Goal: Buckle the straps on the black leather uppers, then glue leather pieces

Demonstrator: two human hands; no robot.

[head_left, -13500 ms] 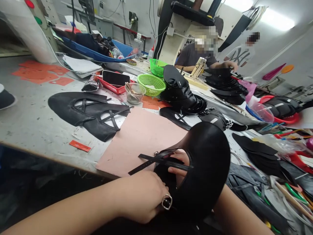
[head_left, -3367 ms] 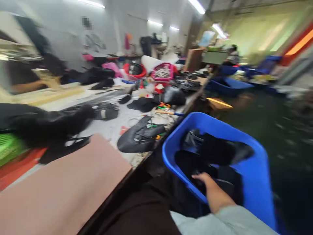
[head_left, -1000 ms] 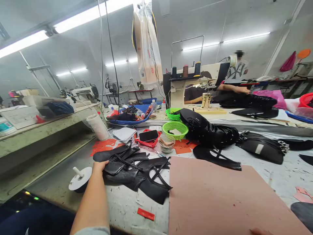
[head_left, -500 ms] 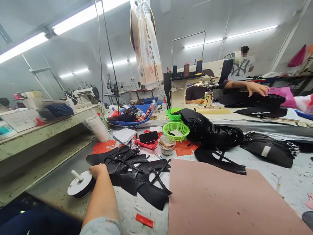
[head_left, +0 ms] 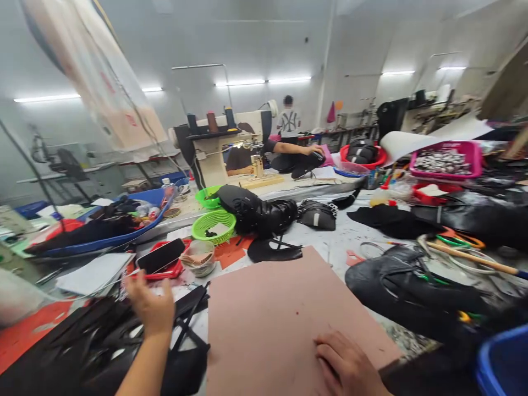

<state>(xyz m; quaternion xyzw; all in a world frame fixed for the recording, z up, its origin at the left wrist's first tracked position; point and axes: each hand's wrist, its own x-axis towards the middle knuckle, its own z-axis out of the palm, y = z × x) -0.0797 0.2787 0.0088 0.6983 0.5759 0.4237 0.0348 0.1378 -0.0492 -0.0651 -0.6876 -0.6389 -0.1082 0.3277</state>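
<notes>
Blurrily, left hand (head_left: 152, 308) hovers open-fingered over black straps (head_left: 99, 341); right hand (head_left: 348, 366) lies flat, empty, on pink board (head_left: 272, 308).

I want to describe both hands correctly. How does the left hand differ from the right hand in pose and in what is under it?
The left hand is raised, fingers loosely spread, above black strappy pieces; the right hand lies flat, palm down, on the pink board. The left hand is blurred, the right sharp. Both are bare and hold nothing.
</notes>
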